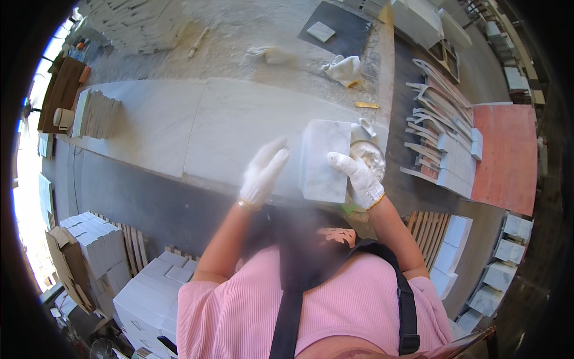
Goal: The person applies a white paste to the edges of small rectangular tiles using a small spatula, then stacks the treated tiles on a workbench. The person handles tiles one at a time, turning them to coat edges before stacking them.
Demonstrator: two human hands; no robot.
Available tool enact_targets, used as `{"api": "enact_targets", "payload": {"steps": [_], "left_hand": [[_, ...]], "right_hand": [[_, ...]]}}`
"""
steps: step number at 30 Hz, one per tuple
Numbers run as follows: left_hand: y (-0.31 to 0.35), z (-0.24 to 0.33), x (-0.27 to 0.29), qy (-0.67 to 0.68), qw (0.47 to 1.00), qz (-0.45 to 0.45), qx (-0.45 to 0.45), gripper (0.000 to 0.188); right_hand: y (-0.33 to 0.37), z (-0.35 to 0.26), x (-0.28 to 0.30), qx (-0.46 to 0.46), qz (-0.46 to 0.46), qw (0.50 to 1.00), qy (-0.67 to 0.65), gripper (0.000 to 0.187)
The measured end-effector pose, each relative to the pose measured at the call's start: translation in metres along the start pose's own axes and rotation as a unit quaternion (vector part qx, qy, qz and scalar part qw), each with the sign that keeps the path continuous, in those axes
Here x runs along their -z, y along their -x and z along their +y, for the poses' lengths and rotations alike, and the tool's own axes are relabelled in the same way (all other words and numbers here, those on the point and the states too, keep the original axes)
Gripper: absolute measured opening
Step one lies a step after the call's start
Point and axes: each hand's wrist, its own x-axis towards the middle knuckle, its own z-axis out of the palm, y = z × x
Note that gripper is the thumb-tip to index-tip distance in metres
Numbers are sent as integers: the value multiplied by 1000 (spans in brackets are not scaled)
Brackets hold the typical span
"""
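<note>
A pale marble tile [327,146] with grey veining lies on top of a white block or stack at the near edge of the worktop, in front of me. My right hand [363,179], in a white knit glove, is at the tile's right edge, its thumb on the top face and its fingers along the side. To the left of the stack, my left hand [263,173] is raised, gloved too, slightly blurred, with thumb and fingers apart and nothing in it. A round bowl of white paste [372,157] stands just beyond my right hand, partly covered by it.
Thin slabs [95,116] stand in a row at the worktop's left end. Loose white gloves [344,70], a yellow strip [366,105] and a dark sheet [347,39] bearing a small tile lie farther back. Boxes [149,293] and pallets stand around me; a red board [503,155] is right.
</note>
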Motion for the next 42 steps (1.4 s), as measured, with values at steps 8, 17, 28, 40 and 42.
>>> {"api": "enact_targets", "payload": {"steps": [8,17,28,40,42], "left_hand": [[-2,18,-13,-136,984,-18,-112,49],[0,27,-17,-90,989,-25,-114,56],[29,10,-12,-139,984,-103,-38,57],[42,-5,3,-149,986,-53,-57,57],[42,-4,4,-160,986,-32,-39,56]], "right_hand": [[-5,-24,31,9,31,765,643,61],[24,-34,38,397,116,812,412,54],[-56,-47,-36,213,4,638,740,72],[-29,0,-24,359,48,534,764,73],[-2,18,-25,445,7,574,687,74]]}}
